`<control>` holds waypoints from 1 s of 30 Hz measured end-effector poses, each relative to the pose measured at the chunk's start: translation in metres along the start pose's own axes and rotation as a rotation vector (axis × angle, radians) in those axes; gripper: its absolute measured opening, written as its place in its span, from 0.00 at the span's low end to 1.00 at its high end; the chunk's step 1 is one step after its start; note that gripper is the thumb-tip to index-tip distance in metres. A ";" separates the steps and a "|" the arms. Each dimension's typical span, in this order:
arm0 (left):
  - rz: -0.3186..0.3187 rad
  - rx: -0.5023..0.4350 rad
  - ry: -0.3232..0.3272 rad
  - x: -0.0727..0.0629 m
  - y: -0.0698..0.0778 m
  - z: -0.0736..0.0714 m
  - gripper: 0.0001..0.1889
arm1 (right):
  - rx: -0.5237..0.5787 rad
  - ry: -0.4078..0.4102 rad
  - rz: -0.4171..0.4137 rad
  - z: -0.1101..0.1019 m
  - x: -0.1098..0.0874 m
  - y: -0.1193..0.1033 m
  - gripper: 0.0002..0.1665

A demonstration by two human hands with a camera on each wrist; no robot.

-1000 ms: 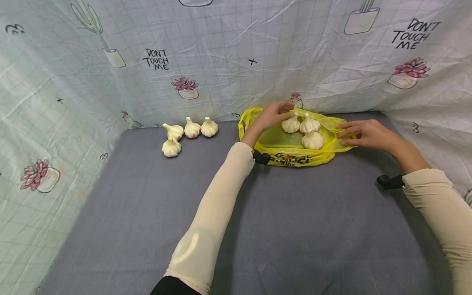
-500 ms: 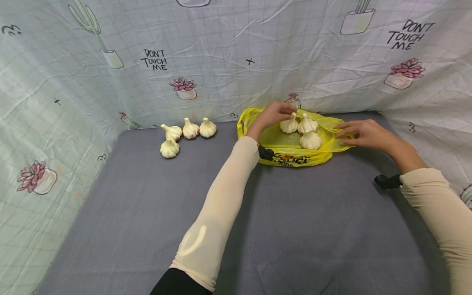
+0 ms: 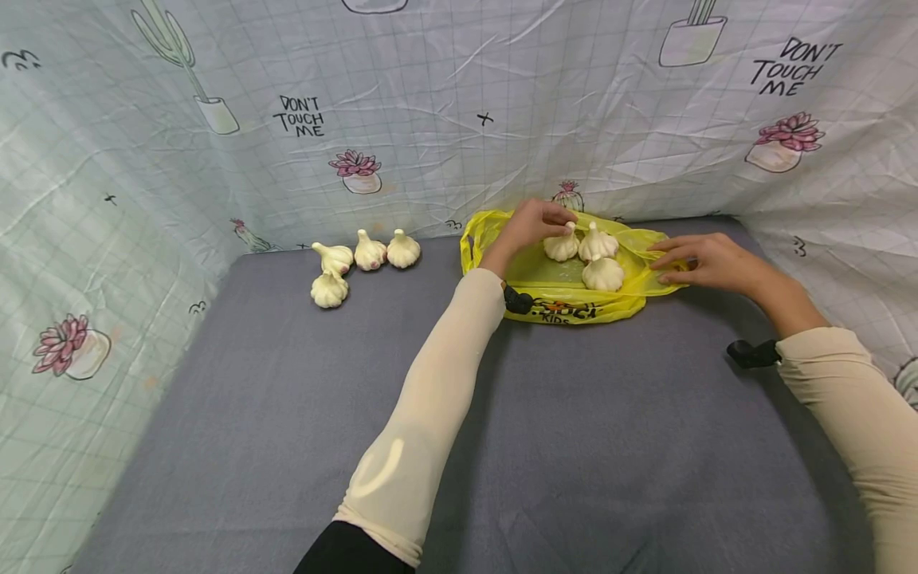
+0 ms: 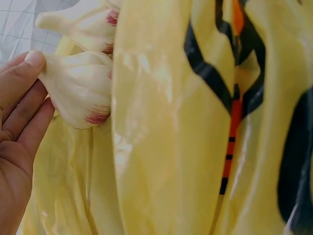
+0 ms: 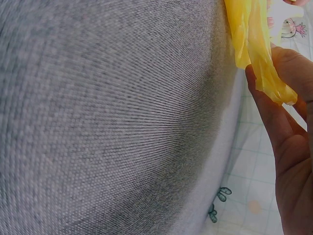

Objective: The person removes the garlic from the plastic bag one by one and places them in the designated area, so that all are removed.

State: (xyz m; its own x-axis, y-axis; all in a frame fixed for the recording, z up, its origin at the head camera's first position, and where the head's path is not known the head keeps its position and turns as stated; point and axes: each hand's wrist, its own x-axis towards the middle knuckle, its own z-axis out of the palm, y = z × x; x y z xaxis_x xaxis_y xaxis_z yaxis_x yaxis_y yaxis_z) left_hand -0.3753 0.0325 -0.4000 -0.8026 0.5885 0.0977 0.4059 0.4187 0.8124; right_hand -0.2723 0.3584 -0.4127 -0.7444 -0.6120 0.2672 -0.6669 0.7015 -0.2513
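A yellow plastic bag [image 3: 574, 312] with dark lettering lies at the back of the table, its mouth spread wide. Inside it are three garlic bulbs, two side by side and one in front [image 3: 602, 274]. My left hand [image 3: 532, 224] reaches over the bag and pinches the stem of the leftmost garlic bulb [image 4: 78, 90] between thumb and fingers. Another garlic bulb [image 4: 85, 24] sits beside that one in the left wrist view. At the bag's right end my right hand [image 3: 710, 261] holds the yellow plastic edge [image 5: 266, 73] between thumb and fingers.
To the left, several garlic bulbs [image 3: 370, 251] form a group near the back edge of the grey tabletop [image 3: 287, 414]. A patterned cloth [image 3: 430, 96] hangs close behind the bag and along both sides.
My left hand has come down slightly onto the leftmost bulb in the bag and taken its stem. The right hand keeps its hold on the bag's edge. The view has shifted slightly.
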 end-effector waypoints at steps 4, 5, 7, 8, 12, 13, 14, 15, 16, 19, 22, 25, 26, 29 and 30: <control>-0.006 -0.008 0.006 0.000 0.000 0.000 0.13 | 0.010 -0.001 0.000 0.000 -0.001 -0.001 0.15; -0.008 -0.006 0.008 0.000 0.000 0.000 0.13 | 0.013 -0.001 -0.002 0.000 -0.001 -0.001 0.15; -0.013 -0.001 0.012 0.000 -0.001 0.000 0.13 | 0.017 -0.002 -0.006 0.000 -0.002 -0.002 0.15; -0.013 0.001 0.014 0.000 -0.001 0.000 0.12 | 0.016 -0.005 -0.007 0.000 -0.001 -0.002 0.15; 0.005 0.019 0.012 0.001 -0.003 0.000 0.12 | 0.015 -0.010 -0.009 0.000 -0.001 -0.001 0.15; 0.010 0.017 0.011 0.001 -0.003 0.000 0.12 | 0.016 -0.009 -0.010 0.000 -0.001 -0.001 0.15; 0.017 0.021 0.013 0.000 -0.004 0.000 0.12 | 0.018 -0.009 -0.012 0.000 -0.001 -0.001 0.15; 0.022 0.024 0.017 -0.001 -0.004 0.000 0.12 | 0.021 -0.006 -0.014 0.000 -0.002 -0.001 0.15; 0.027 0.020 0.021 -0.002 -0.004 -0.001 0.12 | 0.021 -0.004 -0.016 0.000 -0.002 -0.001 0.15; 0.023 0.002 0.037 -0.007 -0.003 -0.004 0.12 | 0.025 -0.001 -0.022 0.000 -0.002 0.000 0.16; 0.027 -0.005 0.051 -0.016 0.000 -0.010 0.12 | 0.022 -0.002 -0.023 0.001 -0.002 0.002 0.16; 0.049 0.000 0.066 -0.025 0.005 -0.017 0.13 | 0.024 -0.003 -0.018 0.001 -0.002 0.001 0.15; 0.062 0.001 0.071 -0.029 0.007 -0.019 0.13 | 0.021 -0.004 -0.016 0.001 -0.002 0.002 0.15; 0.096 0.018 0.090 -0.039 0.012 -0.026 0.14 | 0.015 -0.004 -0.011 0.001 -0.002 0.001 0.15; 0.105 0.027 0.100 -0.043 0.013 -0.028 0.14 | 0.012 -0.003 -0.009 0.001 -0.001 0.001 0.15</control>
State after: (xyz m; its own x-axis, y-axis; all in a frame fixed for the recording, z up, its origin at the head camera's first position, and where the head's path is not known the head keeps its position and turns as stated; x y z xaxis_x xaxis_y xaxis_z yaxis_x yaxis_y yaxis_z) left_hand -0.3479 -0.0066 -0.3775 -0.7939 0.5590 0.2391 0.5004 0.3773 0.7793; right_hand -0.2718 0.3595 -0.4143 -0.7382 -0.6197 0.2665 -0.6742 0.6914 -0.2597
